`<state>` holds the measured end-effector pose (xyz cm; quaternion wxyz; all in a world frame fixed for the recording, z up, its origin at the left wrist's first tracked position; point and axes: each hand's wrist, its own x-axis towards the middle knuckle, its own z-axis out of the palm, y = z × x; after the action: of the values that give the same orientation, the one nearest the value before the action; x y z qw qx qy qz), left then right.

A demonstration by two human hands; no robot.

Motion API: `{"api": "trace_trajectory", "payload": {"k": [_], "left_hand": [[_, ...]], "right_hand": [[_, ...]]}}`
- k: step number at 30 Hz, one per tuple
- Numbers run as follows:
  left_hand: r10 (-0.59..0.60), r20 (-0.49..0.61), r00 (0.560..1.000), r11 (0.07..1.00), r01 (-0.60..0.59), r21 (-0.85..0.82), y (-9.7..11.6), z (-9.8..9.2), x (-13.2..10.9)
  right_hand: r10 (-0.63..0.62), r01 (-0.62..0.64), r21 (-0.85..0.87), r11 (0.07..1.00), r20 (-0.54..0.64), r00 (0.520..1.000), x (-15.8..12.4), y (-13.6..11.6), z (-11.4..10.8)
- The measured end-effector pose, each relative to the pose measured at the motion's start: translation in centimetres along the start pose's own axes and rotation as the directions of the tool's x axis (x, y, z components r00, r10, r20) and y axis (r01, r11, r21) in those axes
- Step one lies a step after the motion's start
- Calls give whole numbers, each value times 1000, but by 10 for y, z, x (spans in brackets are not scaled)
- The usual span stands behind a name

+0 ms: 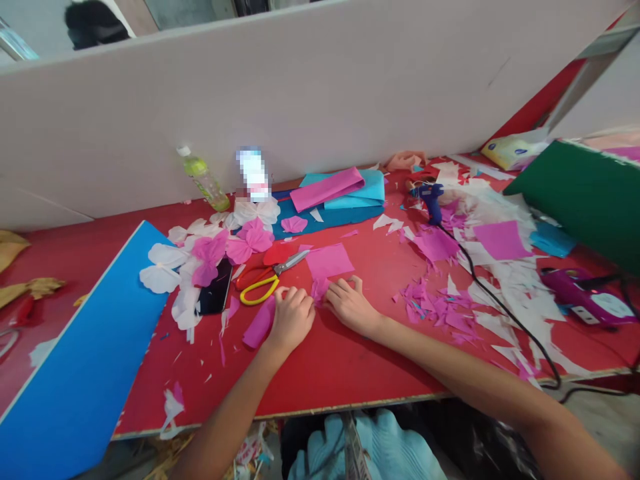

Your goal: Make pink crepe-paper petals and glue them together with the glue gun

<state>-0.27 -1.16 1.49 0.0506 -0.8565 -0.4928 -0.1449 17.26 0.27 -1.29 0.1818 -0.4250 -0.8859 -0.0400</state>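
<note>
Between my two hands is a small piece of pink crepe paper (320,289), with the fingers of both closed on its edges. My left hand (295,317) grips its left side, and my right hand (350,303) pinches the right. A flat pink paper sheet (331,261) lies just beyond them. Partly under my left hand and wrist rests a folded magenta paper strip (260,325). Scissors (270,277) with yellow and red handles lie to the left of the hands, blades apart. White petal shapes (164,267) and pink petal shapes (250,240) are piled farther left.
A dark phone (216,290) lies under the petals. Behind stand a bottle (205,180) and a lit phone (254,175). Folded blue paper (367,190) is at the back. Right are a glue gun (430,200), its black cord, and pink scraps (440,303). Blue board (100,333) borders the left.
</note>
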Motion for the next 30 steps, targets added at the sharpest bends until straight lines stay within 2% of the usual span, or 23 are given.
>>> {"api": "trace_trajectory", "payload": {"k": [11, 22, 30], "left_hand": [[15, -23, 1000, 1000, -15, 2, -1, 1, 0], [16, -24, 1000, 1000, -16, -9, -1, 0, 0], [16, -25, 1000, 1000, -16, -9, -1, 1, 0]], "right_hand": [[-9, 9, -8, 1000, 9, 1000, -4, 9, 1], [-101, 102, 10, 995, -37, 994, -7, 20, -2], [-151, 150, -67, 986, -10, 989, -8, 27, -5]]}}
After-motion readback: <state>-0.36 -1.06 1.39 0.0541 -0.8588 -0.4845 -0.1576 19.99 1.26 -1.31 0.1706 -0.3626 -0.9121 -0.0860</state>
